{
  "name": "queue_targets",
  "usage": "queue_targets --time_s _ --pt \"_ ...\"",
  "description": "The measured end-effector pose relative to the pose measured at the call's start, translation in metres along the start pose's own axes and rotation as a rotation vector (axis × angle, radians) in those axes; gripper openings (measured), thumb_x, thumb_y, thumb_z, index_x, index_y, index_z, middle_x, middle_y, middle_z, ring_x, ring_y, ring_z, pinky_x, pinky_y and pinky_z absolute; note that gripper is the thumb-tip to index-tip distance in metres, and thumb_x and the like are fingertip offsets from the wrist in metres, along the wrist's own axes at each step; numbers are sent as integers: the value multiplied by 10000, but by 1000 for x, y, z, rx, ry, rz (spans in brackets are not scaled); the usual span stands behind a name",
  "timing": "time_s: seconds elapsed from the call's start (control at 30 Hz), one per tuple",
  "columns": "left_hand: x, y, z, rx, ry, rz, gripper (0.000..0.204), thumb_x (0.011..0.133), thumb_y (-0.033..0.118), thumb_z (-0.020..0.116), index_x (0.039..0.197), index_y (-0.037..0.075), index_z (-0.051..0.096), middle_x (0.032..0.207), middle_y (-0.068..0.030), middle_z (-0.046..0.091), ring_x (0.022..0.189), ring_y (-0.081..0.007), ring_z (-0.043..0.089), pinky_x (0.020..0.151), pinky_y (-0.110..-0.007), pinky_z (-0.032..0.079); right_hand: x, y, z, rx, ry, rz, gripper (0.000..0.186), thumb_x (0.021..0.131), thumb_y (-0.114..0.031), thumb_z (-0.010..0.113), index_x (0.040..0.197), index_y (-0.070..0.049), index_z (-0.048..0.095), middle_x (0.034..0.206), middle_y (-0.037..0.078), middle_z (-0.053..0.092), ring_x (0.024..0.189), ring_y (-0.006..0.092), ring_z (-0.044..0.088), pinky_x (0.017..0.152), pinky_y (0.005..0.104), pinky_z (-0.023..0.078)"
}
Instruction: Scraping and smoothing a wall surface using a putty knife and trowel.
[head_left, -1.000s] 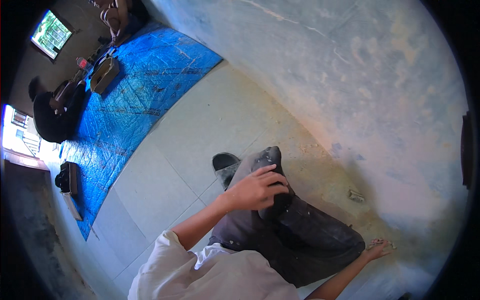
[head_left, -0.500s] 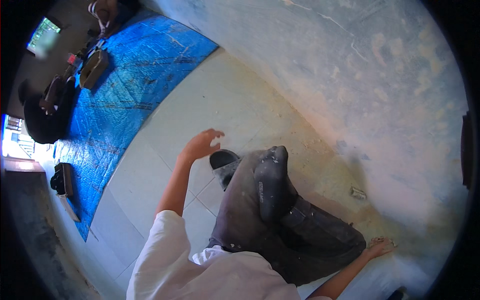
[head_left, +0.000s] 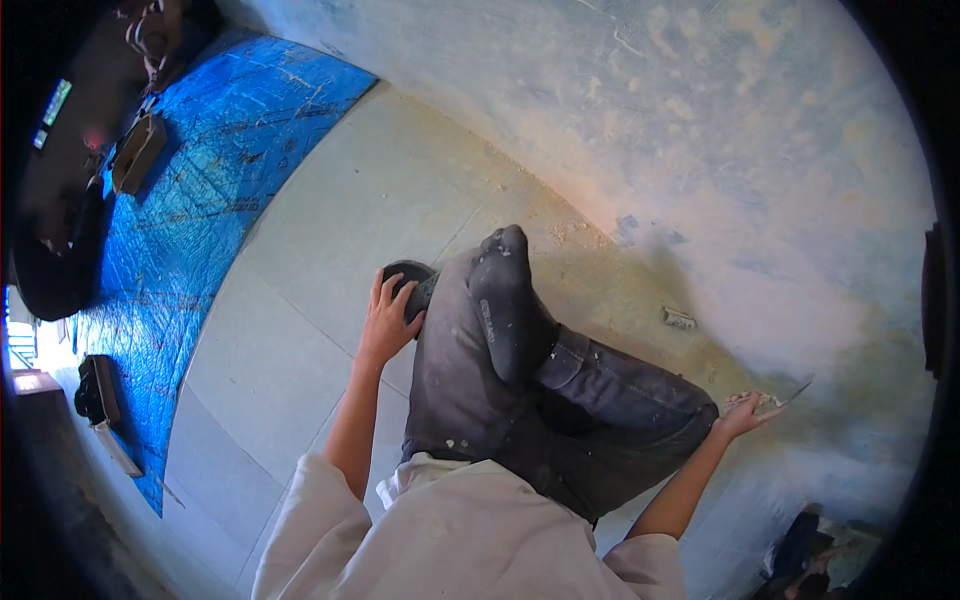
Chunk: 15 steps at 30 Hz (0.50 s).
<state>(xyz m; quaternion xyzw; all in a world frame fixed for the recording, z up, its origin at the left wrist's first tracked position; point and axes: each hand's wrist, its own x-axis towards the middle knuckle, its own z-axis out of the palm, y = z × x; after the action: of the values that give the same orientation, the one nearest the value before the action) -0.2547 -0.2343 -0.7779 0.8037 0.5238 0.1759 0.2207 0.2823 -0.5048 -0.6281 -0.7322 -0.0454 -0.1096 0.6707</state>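
L hand (head_left: 386,322) is lying open over black slipper (head_left: 413,270), ctr-left of frame; R hand (head_left: 741,416), lower rt, is gripping thin-bladed tool (head_left: 797,391), poss. risking wall (head_left: 790,240) scratch if grip slips.

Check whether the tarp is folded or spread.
Spread: the tarp lies flat over a broad stretch of floor.

Left head-worn fisheye, aimed steeply down
From just above the shirt (head_left: 450,535), it takes in the legs (head_left: 465,375), left hand (head_left: 388,325) and right hand (head_left: 740,415) close by, wall (head_left: 740,190) rightward, blue sheet (head_left: 215,185) farther off leftward.
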Motion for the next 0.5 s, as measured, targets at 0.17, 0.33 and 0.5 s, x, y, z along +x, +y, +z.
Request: queue_targets --time_s 0.17,0.33,0.5 --pt "6 -15 9 42 15 6 567 770 325 792 1245 88 593 1431 -115 465 1456 -386 283 1157 -480 338 13 -2 -31 162 78 14 855 907 -86 594 1598 -208 106 774 89 550 583 181 500 490 336 438" --pt "23 -1 21 55 55 85 570 816 350 763 1264 60 563 1423 -112 484 1453 -352 304 1139 -475 357 80 -13 -169 333 -69 59 779 916 -155 628 1536 -197 157 781 94 552 615 195 516 544 353 466" --pt "26 -39 14 109 -68 31 394 884 344 702 1175 83 649 1383 -108 548 1398 -345 387 1088 -459 420 26 9 -242 -15 395 -111 627 936 -318 661 1456 -283 313 1075 197 648 877 329 638 682 458 537"
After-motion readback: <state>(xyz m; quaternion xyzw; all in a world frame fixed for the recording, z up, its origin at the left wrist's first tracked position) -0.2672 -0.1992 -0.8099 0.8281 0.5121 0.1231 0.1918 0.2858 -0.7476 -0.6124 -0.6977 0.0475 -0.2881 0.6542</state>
